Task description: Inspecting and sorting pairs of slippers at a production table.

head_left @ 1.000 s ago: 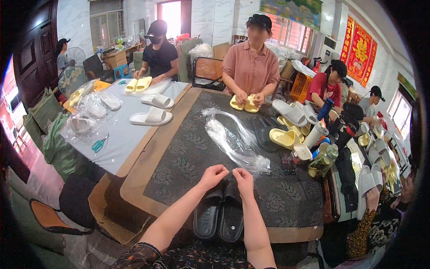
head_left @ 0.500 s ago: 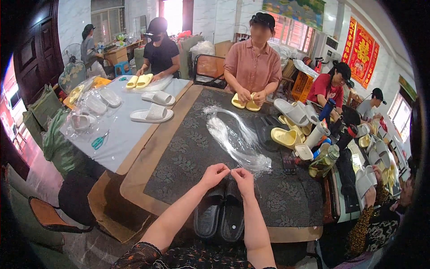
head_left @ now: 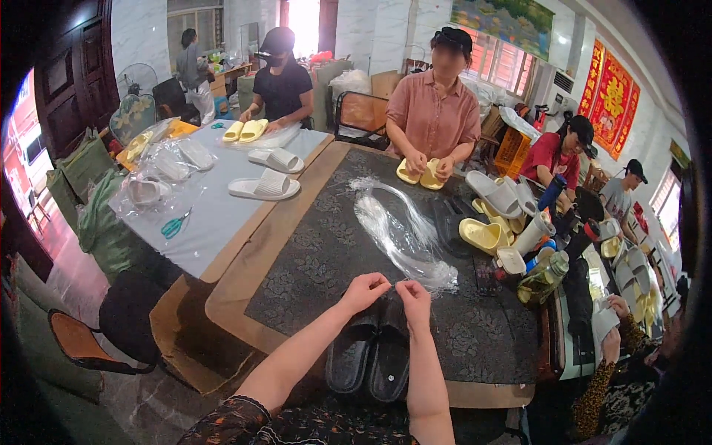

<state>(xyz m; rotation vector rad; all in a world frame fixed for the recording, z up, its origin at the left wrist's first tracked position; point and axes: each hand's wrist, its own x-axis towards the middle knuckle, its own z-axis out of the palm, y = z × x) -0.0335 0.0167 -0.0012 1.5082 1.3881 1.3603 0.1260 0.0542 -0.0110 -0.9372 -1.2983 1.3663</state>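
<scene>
A pair of black slide slippers lies side by side at the near table edge, toes away from me: the left slipper (head_left: 347, 365) and the right slipper (head_left: 389, 368). Above their far ends, my left hand (head_left: 365, 292) and my right hand (head_left: 414, 300) both pinch thumb against forefinger, tips almost meeting. Whatever they hold is too fine to make out. My hands and wrists partly cover the slippers' straps. Beyond them a bundle of thin clear plastic strands (head_left: 393, 228) stretches across the dark patterned tabletop (head_left: 297, 278).
Across the table a co-worker handles yellow slippers (head_left: 420, 172). To the right sit a heap of grey and yellow slippers (head_left: 483, 234) and a green-lidded bottle (head_left: 545, 278). An adjoining white table (head_left: 215, 245) at left bears grey slippers (head_left: 264, 185) and scissors (head_left: 176, 225).
The whole view has shifted, with the scene sliding rightward. My pinched fingertips have parted slightly. A person at the far back left, seated before, now stands.
</scene>
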